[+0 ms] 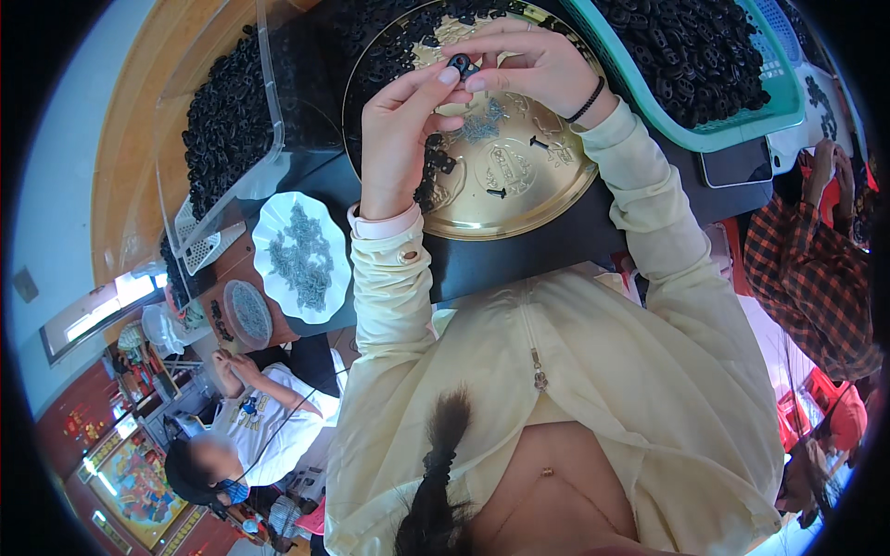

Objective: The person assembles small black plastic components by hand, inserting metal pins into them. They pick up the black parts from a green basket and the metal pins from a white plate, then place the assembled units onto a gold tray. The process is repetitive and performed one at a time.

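Indoor workroom, dark tabletop point(473, 267) edge-on to the wearer, co-workers seated left and right. Far left: clear rigid plastic bin point(275, 97) heaped with small black parts. Next, white scalloped dish point(336, 232) of thin silvery pins.

Left hand point(397, 130) is closed in a pinch, thumb on a small glossy black part with a rounded, ring-like end point(461, 67), over the upper half of the round gold embossed metal tray point(556, 199). The part probably handles as light, stiff hard plastic; likely slick on smooth faces, not very fragile, though thin bits might snap. Best hold looks like the outer side edges, fingertips only, ring opening uncovered.

Orientation: ring end sits to the upper left, rest runs toward lower right between the fingertips; long axis seems short and diagonal, but fingers hide too much to be sure.

Right hand point(533, 69) meets it from the right, thumb and fingertips closed at the part's right side; can't tell if anything else is pinched there. Far right: teal plastic basket point(742, 134), full of black pieces.
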A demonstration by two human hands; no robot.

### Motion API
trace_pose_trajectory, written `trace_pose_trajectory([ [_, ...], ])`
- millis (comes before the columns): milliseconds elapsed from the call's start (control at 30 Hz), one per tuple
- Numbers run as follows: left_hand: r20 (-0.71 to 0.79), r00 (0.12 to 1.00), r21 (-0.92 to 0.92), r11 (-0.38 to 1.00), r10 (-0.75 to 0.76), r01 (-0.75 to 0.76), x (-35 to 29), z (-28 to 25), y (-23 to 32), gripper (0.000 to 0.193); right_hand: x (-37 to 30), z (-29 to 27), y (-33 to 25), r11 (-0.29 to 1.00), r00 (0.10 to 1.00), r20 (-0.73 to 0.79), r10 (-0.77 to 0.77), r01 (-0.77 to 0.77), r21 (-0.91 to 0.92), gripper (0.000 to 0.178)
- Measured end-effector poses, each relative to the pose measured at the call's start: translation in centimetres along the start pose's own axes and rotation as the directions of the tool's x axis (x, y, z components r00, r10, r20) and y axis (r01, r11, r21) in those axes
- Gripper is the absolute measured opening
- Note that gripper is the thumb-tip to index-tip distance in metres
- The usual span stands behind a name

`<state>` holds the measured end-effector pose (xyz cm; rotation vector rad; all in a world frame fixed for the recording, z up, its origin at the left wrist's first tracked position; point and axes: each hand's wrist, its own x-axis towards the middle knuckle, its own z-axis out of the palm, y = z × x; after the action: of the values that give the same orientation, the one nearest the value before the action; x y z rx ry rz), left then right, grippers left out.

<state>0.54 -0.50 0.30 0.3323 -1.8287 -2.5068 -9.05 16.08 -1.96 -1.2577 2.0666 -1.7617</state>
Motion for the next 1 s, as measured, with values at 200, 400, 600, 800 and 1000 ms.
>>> trace_pose_trajectory([
  [200, 0.029, 1.0, -0.015, 1.0, 0.002, -0.001, -0.2, 0.3, 0.3, 0.027, -0.1, -0.1, 0.0, 1.0, 1.0, -0.013, -0.009, 0.009, 0.0, 0.034],
  [400, 0.048, 0.998, -0.002, 1.0, -0.028, 0.028, -0.1, -0.1, 0.2, 0.025, -0.1, 0.0, 0.3, 0.999, 0.999, -0.041, -0.022, 0.021, -0.032, 0.03],
  [600, 0.059, 0.995, -0.017, 0.997, -0.075, 0.076, 0.1, -0.5, 0.1, 0.025, -0.3, 0.2, -0.6, 1.0, 0.996, -0.086, -0.027, 0.026, -0.009, 0.027],
  [800, 0.086, 0.992, -0.056, 0.993, -0.098, 0.103, -0.1, -0.3, 0.1, 0.028, -0.3, 0.5, -0.6, 0.996, 0.994, -0.112, -0.016, 0.005, -0.092, 0.025],
  [1000, 0.034, 0.999, 0.037, 0.999, -0.026, 0.025, -0.5, 0.5, 1.3, 0.032, -0.2, -0.6, -0.6, 0.857, 0.981, -0.192, 0.015, 0.086, 0.508, 0.027],
])
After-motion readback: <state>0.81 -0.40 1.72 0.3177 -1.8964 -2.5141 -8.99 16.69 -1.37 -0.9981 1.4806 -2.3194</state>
